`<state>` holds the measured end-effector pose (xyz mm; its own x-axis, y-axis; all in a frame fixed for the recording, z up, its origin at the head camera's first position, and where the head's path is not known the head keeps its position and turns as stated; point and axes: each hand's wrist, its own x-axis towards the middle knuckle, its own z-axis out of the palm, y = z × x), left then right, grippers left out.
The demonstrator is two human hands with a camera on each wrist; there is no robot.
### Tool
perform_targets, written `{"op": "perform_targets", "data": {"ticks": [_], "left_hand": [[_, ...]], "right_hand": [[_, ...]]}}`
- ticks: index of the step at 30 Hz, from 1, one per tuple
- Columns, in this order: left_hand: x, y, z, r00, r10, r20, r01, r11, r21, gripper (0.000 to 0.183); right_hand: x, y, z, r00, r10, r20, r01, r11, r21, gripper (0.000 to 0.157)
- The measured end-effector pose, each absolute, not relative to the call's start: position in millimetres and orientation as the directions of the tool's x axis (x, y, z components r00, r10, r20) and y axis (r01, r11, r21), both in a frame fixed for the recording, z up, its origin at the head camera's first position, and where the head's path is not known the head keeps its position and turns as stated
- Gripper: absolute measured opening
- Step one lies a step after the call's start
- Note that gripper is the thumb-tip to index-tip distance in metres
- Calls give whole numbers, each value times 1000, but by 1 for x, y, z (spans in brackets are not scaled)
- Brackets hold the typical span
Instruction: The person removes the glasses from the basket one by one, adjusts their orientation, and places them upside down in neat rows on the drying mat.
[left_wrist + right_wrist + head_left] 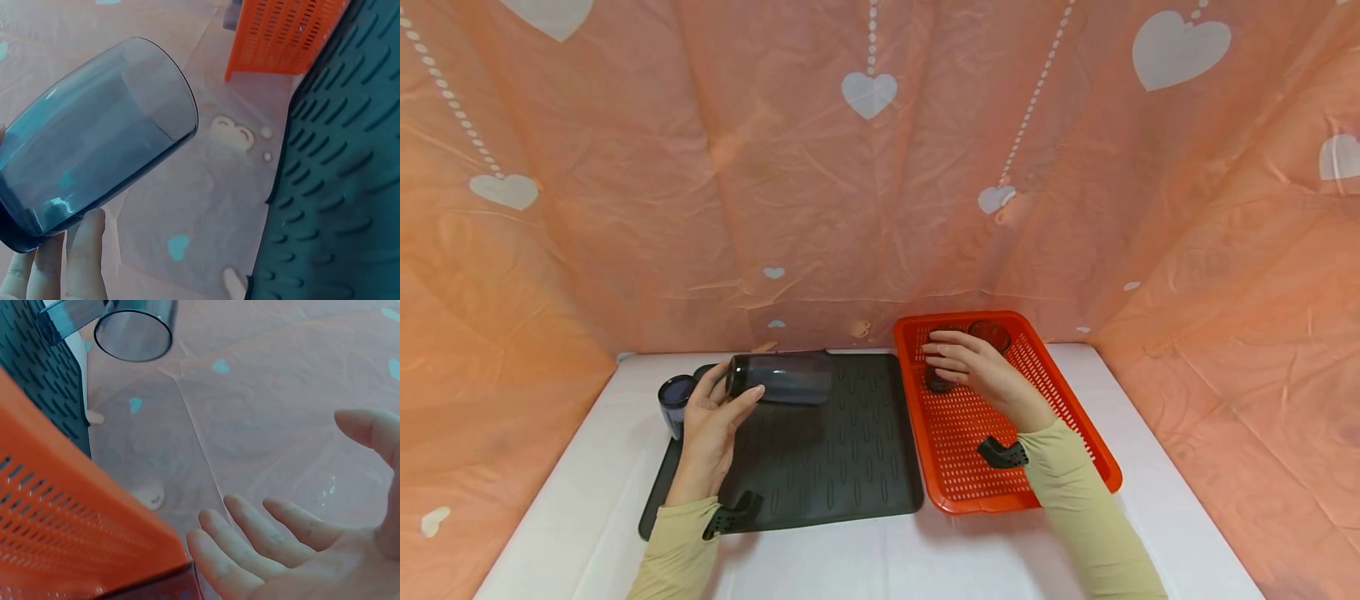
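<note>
My left hand [709,421] grips a tall, smoky-tinted drinking glass [786,380] near its base, tipped on its side over the dark ridged mat [853,458]. In the left wrist view, the fingers curl under the base of this glass [106,137], whose mouth points away from the hand. Over the back of the orange-red basket [988,503], my right hand [981,375] hovers with fingers spread and nothing held. A dark glass [938,382] in the basket is partly hidden under its fingers. Another glass [990,335] lies in the basket's back corner.
A second tinted glass [676,396] stands at the mat's left end, just behind the left hand. The basket sits right beside the mat on a white table [820,567]. A peach sheet with hearts [820,208] hangs close behind and along both sides.
</note>
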<state>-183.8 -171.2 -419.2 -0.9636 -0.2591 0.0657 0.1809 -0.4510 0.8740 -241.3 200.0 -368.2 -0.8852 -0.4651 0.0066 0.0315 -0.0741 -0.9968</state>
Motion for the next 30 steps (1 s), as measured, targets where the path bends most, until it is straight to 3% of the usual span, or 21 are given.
{"op": "perform_targets", "data": {"ticks": [12, 22, 30], "left_hand": [[-181, -181, -424, -944, -292, 151, 231, -263, 937, 65], [-179, -188, -429, -934, -326, 148, 195, -116, 974, 61], [-179, -192, -431, -924, -344, 167, 204, -76, 976, 62]], "right_hand": [[-238, 223, -372, -915, -403, 29, 21, -120, -992, 58], [-237, 242, -377, -941, -339, -15, 41, -70, -997, 60], [-237, 256, -382, -948, -317, -16, 34, -52, -998, 60]]}}
